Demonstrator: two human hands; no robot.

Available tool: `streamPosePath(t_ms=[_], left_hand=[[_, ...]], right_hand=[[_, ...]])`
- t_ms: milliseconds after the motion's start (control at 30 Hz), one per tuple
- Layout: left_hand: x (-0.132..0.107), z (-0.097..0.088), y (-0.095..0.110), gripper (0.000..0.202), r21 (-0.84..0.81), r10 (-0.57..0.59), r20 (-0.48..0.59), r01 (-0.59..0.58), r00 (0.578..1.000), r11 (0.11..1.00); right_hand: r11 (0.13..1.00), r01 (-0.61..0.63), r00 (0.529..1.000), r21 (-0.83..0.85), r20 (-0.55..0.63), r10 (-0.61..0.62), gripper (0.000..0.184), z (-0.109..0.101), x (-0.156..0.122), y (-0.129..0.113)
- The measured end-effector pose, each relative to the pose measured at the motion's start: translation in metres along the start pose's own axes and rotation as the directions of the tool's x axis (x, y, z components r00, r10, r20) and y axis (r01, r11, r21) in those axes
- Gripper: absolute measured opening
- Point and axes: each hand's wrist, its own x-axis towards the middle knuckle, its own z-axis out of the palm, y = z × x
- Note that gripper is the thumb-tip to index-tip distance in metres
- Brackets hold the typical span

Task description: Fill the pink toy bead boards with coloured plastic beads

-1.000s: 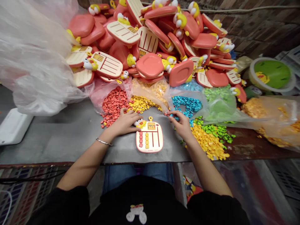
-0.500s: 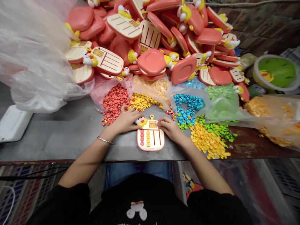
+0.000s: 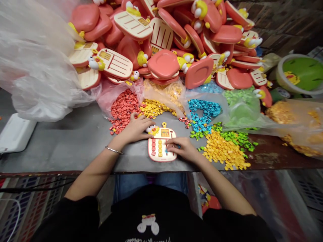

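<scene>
Clear plastic bag at far left. Right of it, red beads heaped on the grey table. Left hand flat, fingers loosely open, resting on the board at its far-left corner. Board lying flat near the table's near edge, between both hands. Right hand over its right half, fingers curled, pinching a blue bead. Further right, yellow beads.
</scene>
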Motion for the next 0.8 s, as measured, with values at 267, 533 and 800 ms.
streamPosePath(t_ms=[267, 533, 800], left_hand=[[0.000, -0.002, 0.001, 0.042, -0.020, -0.014, 0.026, 0.014, 1.000, 1.000], [0.000, -0.001, 0.000, 0.042, -0.026, 0.002, 0.007, -0.002, 1.000, 1.000], [0.000, -0.001, 0.000, 0.043, -0.033, -0.001, 0.026, 0.002, 1.000, 0.999]], right_hand=[[0.772, -0.297, 0.884, 0.563, -0.144, 0.445, 0.017, -0.020, -0.005, 0.009], [0.692, -0.271, 0.884, 0.669, -0.111, 0.454, 0.033, -0.027, 0.002, 0.011], [0.772, -0.233, 0.871, 0.592, -0.225, 0.436, 0.024, -0.019, 0.014, 0.022]])
